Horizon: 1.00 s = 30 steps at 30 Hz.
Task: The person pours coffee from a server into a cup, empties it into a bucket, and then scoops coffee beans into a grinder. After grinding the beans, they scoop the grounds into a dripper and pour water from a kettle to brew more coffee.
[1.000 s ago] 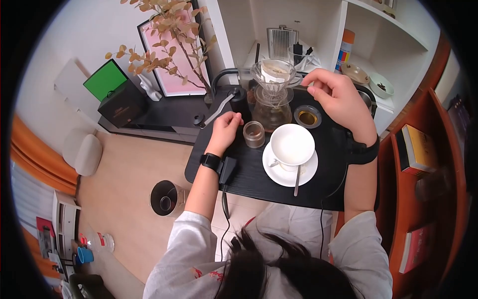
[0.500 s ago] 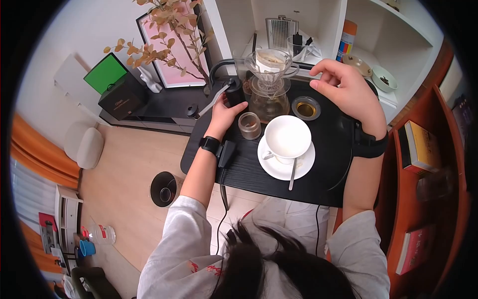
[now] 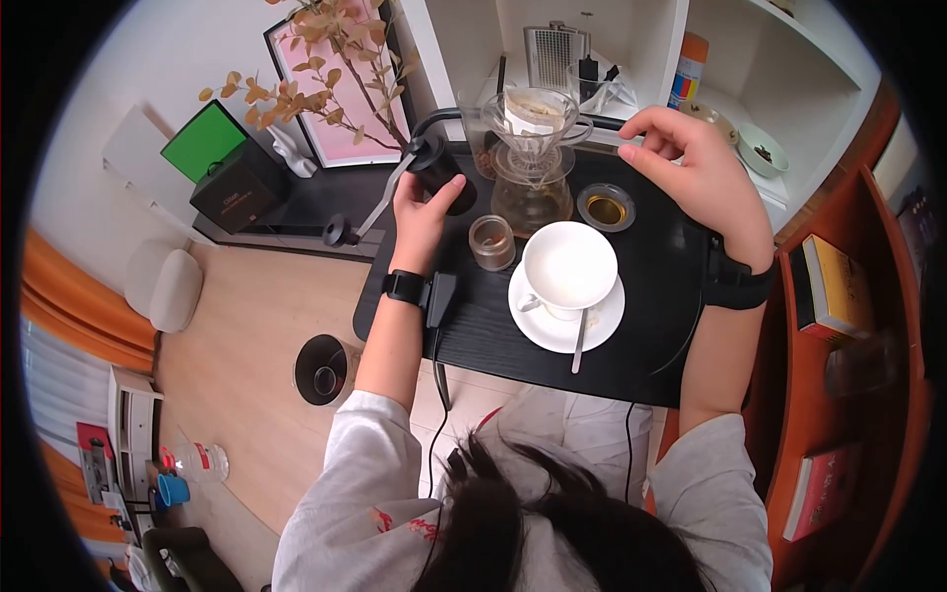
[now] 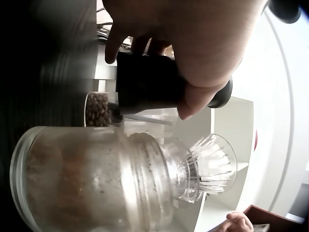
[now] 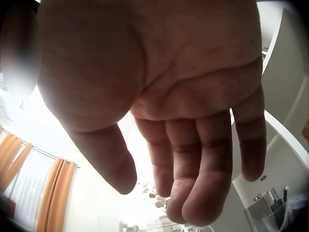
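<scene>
My left hand grips a black hand coffee grinder by its body, thumb along one side. The grinder tilts, its crank arm pointing left with a dark knob at the end. Close by stands a small glass jar with brown residue inside. A glass dripper with a paper filter sits on a glass server. My right hand is raised right of the dripper; its palm and loosely bent fingers in the right wrist view hold nothing.
A white cup stands on a saucer with a spoon on the black table. Behind the server is a small dish with an amber centre. A glass of coffee beans stands near the grinder.
My left hand has gone from beside the jar to the grinder, taken hold of it and tilted it up to the left. My right hand has drawn slightly right, away from the dripper.
</scene>
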### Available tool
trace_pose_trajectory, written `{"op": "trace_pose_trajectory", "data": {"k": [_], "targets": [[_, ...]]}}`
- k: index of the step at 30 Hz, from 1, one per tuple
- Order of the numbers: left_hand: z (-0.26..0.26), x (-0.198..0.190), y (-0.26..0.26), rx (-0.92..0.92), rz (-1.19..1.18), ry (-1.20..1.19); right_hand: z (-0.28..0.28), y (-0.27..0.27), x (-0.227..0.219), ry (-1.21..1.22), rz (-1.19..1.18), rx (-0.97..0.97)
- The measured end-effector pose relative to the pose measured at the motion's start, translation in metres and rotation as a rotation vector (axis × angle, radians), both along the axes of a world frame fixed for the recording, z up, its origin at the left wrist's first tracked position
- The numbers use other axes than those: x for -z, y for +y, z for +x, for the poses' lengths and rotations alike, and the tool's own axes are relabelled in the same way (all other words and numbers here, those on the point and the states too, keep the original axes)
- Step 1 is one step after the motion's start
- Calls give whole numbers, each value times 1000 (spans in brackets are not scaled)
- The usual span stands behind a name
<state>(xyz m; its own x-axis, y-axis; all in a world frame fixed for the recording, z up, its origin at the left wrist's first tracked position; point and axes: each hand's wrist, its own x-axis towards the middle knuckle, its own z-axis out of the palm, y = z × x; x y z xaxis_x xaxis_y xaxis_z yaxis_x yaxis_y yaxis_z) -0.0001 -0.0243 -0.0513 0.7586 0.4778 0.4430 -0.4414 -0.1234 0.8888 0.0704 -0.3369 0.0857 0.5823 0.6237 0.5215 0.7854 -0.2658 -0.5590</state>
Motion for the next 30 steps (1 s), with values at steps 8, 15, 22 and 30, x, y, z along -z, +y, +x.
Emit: {"op": "trace_pose_trajectory", "data": {"k": [8,15,22,30], "targets": [[-15,0,-21,267,-4,-46,0,0,0,-1,-19,11],[-16,2,-27,345,44,61,0,1,0,-7,-29,21],[-14,6,-25,320,36,38,0,1,1,-15,-32,23],[-18,4,-23,323,-24,-8,-1,-1,-1,-14,-29,24]]}}
